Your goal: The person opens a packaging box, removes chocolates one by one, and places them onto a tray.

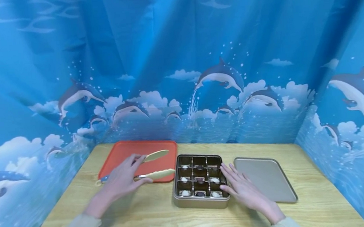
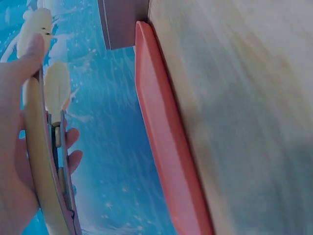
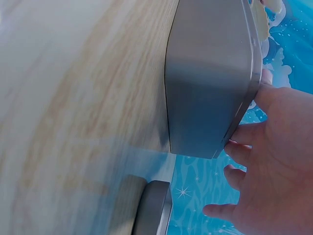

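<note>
My left hand [image 1: 122, 179] grips a pair of tongs [image 1: 159, 174] with cream-coloured tips and gold-toned arms. The tips are spread apart over the red tray [image 1: 139, 144], with nothing between them, and point right towards the box. A metal box [image 1: 200, 202] stands uncovered at the middle of the table, split into several square compartments with small white or dark pieces at the bottom. At its right rim, my right hand [image 1: 243, 191] rests with fingers extended. The right wrist view shows the thumb and fingers right along the rim of the box [image 3: 210, 78].
Right of the box a flat metal lid [image 1: 267, 180] lies on the wooden table [image 1: 153, 226]. A blue dolphin-print curtain [image 1: 178, 73] hangs behind the table and at both sides. Near the tray's left edge, the tongs' blue end with a ring [image 1: 99, 183] sticks out.
</note>
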`<action>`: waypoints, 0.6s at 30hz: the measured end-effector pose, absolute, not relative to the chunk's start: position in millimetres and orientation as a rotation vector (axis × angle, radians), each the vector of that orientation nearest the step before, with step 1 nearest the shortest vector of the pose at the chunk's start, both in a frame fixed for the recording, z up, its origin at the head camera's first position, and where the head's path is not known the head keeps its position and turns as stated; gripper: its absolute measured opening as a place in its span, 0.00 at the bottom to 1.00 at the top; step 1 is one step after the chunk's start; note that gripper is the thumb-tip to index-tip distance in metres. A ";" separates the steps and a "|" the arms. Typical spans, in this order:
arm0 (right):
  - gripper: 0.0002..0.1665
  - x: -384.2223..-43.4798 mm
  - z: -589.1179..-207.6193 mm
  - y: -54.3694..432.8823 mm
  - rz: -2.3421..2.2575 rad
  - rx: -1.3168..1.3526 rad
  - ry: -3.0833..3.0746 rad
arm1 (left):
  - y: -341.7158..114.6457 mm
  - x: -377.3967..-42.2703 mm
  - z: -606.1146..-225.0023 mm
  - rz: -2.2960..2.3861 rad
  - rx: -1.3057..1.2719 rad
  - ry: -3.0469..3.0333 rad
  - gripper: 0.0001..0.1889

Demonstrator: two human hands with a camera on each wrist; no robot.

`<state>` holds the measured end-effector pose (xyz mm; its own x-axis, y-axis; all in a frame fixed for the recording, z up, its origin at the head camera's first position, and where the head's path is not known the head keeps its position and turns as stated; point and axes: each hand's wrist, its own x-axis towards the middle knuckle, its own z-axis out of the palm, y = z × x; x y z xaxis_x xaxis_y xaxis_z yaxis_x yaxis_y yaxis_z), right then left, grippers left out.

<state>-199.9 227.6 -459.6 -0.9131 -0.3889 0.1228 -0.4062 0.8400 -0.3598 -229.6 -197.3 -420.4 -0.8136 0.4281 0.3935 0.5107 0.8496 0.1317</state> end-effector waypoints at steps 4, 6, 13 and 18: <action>0.44 -200.1 -459.6 227.7 0.605 0.641 -2.975 | -188.5 -237.7 -417.2 -0.237 -0.797 -2.611 0.47; 0.44 -200.0 -459.2 227.4 0.607 0.637 -2.982 | -184.7 -241.4 -414.9 -0.183 -0.835 -2.596 0.47; 0.44 -199.8 -459.2 227.3 0.592 0.645 -2.983 | -170.8 -254.7 -402.6 -0.061 -0.933 -2.556 0.46; 0.44 -201.0 -460.1 228.3 0.579 0.650 -2.979 | -159.8 -262.0 -392.2 -0.049 -0.962 -2.569 0.44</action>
<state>-201.0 228.3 -460.1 -0.9115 -0.3949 0.1149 -0.4092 0.8426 -0.3502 -262.0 -159.8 -392.2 -0.6855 0.6239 0.3754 0.6378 0.7632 -0.1038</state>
